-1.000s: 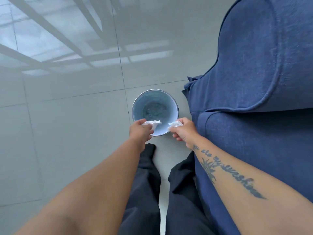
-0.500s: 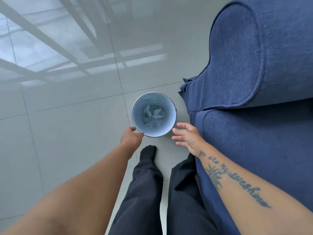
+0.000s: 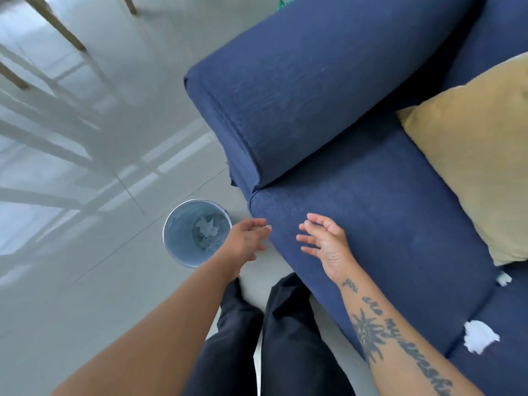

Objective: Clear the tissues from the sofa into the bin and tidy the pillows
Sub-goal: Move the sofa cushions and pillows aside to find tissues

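A round blue bin [image 3: 174, 237] stands on the floor beside the blue sofa [image 3: 385, 212], with white tissues [image 3: 207, 228] lying inside it. My left hand [image 3: 247, 242] hovers at the bin's right rim, fingers apart and holding nothing. Over the front corner of the seat cushion, my right hand [image 3: 325, 242] is spread and bare. A crumpled white tissue [image 3: 480, 340] lies on the seat near my right forearm. A smaller tissue [image 3: 503, 278] sits in the seam below a yellow pillow [image 3: 480, 155], which leans at the sofa's right.
The sofa's thick armrest [image 3: 308, 90] rises behind the seat corner. Glossy grey floor tiles [image 3: 85, 281] spread to the left. Wooden furniture legs [image 3: 54, 24] stand at the top left. My dark trouser legs [image 3: 257, 338] are between bin and sofa.
Both hands let go of their tissues, which now lie in the bin. The view has swung right, bringing the seat, pillow and two more tissues into sight; both hands moved toward the sofa.
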